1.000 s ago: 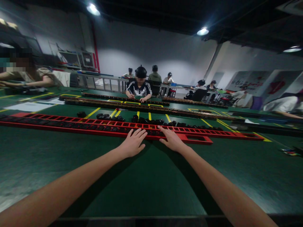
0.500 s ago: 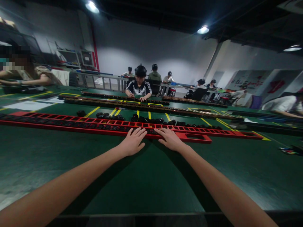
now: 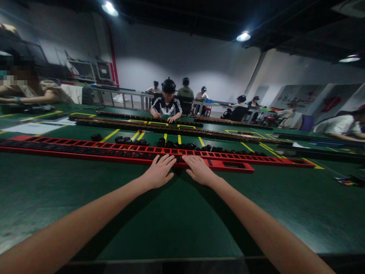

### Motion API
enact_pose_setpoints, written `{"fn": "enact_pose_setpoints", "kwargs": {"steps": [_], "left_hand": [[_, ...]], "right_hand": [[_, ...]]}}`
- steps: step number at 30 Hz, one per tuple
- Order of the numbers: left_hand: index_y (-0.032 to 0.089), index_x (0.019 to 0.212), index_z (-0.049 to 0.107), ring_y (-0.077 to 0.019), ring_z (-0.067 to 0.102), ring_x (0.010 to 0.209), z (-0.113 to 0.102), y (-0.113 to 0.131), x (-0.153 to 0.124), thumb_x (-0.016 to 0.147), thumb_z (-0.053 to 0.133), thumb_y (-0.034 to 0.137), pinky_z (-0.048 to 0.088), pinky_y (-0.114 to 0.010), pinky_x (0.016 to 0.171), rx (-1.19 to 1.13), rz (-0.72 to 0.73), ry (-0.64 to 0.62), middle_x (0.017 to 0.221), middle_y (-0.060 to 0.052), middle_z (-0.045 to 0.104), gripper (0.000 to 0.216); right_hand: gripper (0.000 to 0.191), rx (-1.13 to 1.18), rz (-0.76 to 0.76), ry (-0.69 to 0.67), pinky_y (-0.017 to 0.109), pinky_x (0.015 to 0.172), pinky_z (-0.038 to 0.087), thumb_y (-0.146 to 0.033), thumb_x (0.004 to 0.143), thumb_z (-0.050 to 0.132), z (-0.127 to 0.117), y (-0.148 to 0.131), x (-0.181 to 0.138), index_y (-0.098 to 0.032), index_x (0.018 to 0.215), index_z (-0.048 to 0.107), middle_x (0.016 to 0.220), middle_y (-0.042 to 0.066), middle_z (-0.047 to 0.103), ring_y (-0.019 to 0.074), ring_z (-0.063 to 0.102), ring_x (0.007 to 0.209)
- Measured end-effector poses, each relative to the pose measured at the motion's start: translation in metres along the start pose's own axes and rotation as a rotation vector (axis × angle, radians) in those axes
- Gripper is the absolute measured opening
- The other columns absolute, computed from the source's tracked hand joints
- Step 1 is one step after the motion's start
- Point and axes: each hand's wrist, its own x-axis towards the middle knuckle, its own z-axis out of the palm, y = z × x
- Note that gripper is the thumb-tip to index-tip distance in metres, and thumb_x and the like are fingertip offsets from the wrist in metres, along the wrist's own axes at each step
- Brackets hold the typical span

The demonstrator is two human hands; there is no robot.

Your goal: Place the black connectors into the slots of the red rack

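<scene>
A long red slotted frame (image 3: 230,166) lies across the green table in front of me. Black square parts (image 3: 112,153) fill its slots along the left. My left hand (image 3: 158,172) rests palm down on the frame with its fingers stretched out over the black parts. Beside it, my right hand (image 3: 201,169) also lies flat on the frame, its fingers extended and pointing left. What sits under the fingertips is hidden. Behind runs a second red frame (image 3: 302,163) divided into small openings.
Loose black parts (image 3: 179,145) lie in groups behind the frames. Farther back stretch long dark rails (image 3: 222,134). A co-worker (image 3: 167,104) sits across the table; other people work at the sides and back. White paper (image 3: 31,127) lies at left, coloured wires (image 3: 345,182) at right.
My right hand has shifted slightly left along the frame, closer to my left hand, and its fingers are drawn closer together. The left hand stays nearly in place.
</scene>
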Motion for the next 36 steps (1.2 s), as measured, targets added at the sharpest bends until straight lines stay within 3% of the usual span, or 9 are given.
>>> {"fn": "enact_pose_setpoints", "kwargs": {"steps": [17,27,36], "left_hand": [[0.021,0.155,0.033,-0.0302,0.020,0.151,0.001,-0.001,-0.001,0.097,0.042,0.040,0.014,-0.059,0.121,0.008,-0.004,0.005,0.163,-0.008,0.028,0.061],[0.022,0.155,0.031,-0.0301,0.020,0.151,0.002,-0.003,0.000,0.098,0.042,0.040,0.013,-0.059,0.122,0.007,0.001,-0.004,0.164,-0.007,0.026,0.062],[0.020,0.155,0.032,-0.0293,0.021,0.151,-0.002,0.002,0.000,0.097,0.042,0.038,0.015,-0.059,0.121,0.031,-0.005,-0.009,0.163,-0.007,0.027,0.062]], "right_hand": [[0.058,0.004,0.035,-0.004,0.054,0.115,0.030,-0.036,0.097,0.052,0.001,-0.006,0.002,-0.027,0.152,0.038,0.154,0.010,0.042,0.0314,0.038,0.140],[0.051,0.015,0.079,-0.022,0.055,0.114,0.031,-0.034,0.096,0.053,-0.008,0.000,-0.002,-0.023,0.146,0.047,0.150,0.012,0.048,0.0315,0.042,0.138],[0.060,-0.022,0.087,-0.013,0.053,0.115,0.030,-0.035,0.096,0.054,-0.002,0.001,-0.001,-0.020,0.153,0.038,0.153,0.013,0.045,0.0317,0.041,0.139]]}}
